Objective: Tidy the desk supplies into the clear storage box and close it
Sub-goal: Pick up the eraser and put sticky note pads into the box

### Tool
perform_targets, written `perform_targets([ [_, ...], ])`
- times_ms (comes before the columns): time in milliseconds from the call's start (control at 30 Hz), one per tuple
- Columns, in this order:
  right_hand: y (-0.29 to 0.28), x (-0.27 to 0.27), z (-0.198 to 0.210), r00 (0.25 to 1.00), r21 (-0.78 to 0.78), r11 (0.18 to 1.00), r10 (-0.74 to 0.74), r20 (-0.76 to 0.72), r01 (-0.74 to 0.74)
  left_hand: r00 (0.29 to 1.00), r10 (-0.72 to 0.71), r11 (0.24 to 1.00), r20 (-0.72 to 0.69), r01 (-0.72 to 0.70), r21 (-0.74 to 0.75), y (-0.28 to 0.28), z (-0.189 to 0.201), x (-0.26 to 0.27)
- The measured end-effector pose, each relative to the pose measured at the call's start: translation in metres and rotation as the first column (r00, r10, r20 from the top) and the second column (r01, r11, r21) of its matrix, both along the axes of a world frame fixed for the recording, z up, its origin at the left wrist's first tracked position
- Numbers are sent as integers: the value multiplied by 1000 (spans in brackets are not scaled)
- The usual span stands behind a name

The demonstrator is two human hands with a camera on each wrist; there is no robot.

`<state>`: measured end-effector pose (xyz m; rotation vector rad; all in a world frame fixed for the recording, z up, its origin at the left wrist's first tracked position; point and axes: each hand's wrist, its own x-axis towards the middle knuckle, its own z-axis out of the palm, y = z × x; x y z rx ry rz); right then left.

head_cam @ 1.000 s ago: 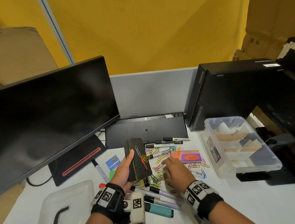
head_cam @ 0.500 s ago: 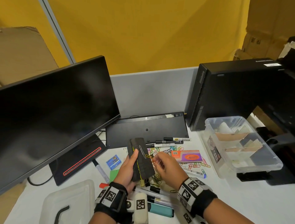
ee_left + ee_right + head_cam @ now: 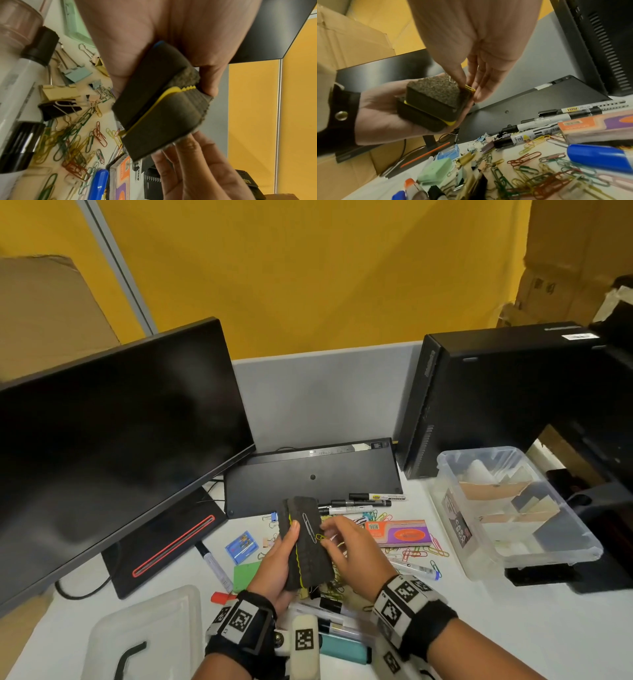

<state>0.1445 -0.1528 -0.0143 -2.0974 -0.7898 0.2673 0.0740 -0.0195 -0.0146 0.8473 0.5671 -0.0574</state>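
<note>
1. Yellow walls back a white table (image 3: 513, 628) strewn with paper clips (image 3: 416, 553).
2. Left hand (image 3: 274, 563) grips the eraser (image 3: 306, 546); right hand (image 3: 352, 549) pinches a yellow clip (image 3: 470, 88) stuck to it.
3. Next, probably: pull it free, then carry the eraser to the open clear box (image 3: 582, 553) at right.

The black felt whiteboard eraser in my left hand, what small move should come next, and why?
Probably pull the yellow paper clip off the black felt whiteboard eraser: the right hand pinches it at the eraser's edge while the left hand holds the eraser, and a white paper clip also clings to the felt.
</note>
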Motion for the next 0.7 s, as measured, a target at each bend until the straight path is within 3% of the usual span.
perform_targets([
  [100, -1, 1, 2, 1000, 6, 1000, -1, -1, 1, 1000, -8, 1000, -6, 8, 16, 3, 0, -1],
  [200, -8, 2, -4, 999, -83, 996, -6, 53, 10, 999, 17, 998, -31, -15, 54, 9, -3, -3],
  [267, -17, 6, -11, 998, -239, 970, -17, 61, 31, 999, 30, 998, -35, -28, 64, 14, -6, -3],
  [367, -27, 9, -17, 996, -493, 870, 60, 66, -20, 999, 43, 997, -27, -41, 69, 15, -6, -3],
  [433, -26, 8, -12, 993, -427, 904, 66, 102, -16, 999, 39, 996, -16, -38, 86, 12, -5, -2],
  [533, -14, 2, 3, 993, -157, 987, 46, 106, -29, 1000, 17, 994, -9, -15, 108, 6, -5, -1],
  [700, 6, -7, 14, 1000, 66, 998, 10, -22, -9, 1000, -6, 997, 22, 5, 72, 0, -9, 1],
])
